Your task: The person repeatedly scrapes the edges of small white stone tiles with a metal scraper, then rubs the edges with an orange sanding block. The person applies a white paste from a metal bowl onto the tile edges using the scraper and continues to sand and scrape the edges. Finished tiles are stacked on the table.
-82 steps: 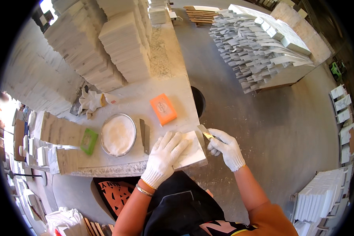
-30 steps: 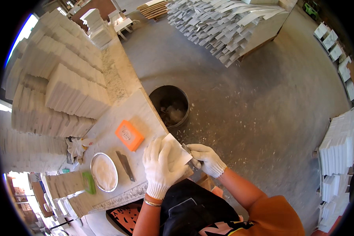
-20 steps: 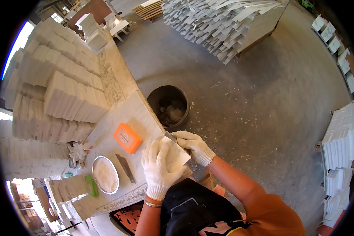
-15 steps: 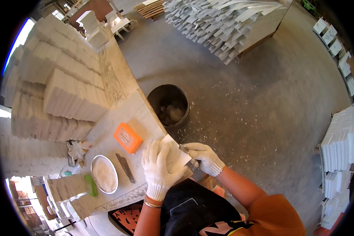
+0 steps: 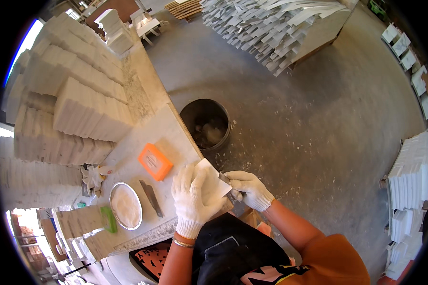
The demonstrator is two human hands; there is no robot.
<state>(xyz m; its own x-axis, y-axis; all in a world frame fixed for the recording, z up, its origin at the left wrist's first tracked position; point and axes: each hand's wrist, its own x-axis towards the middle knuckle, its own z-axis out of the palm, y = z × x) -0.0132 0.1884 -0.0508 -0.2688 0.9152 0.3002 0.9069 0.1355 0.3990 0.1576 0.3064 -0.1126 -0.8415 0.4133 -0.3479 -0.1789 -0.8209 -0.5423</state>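
My left hand [image 5: 193,199], in a white knit glove, presses flat on a white square tile [image 5: 210,176] at the near edge of the workbench [image 5: 152,130]. My right hand [image 5: 250,188], also gloved, grips a small metal scraper blade [image 5: 223,178] held against the tile's right edge. An orange sanding block [image 5: 155,161] lies on the bench just left of the tile. A dark flat tool [image 5: 151,197] rests beside a round metal bowl of white powder [image 5: 125,205].
A black bucket [image 5: 205,124] with debris stands on the concrete floor beyond the bench edge. Tall stacks of white tiles [image 5: 76,109] fill the bench's left side. More white pieces are piled on a pallet [image 5: 276,28] and on racks [image 5: 409,175] at right.
The view has swung from the bench toward the floor and bucket. My right hand slid the scraper along the tile's right edge while my left hand stayed pressed on the tile.
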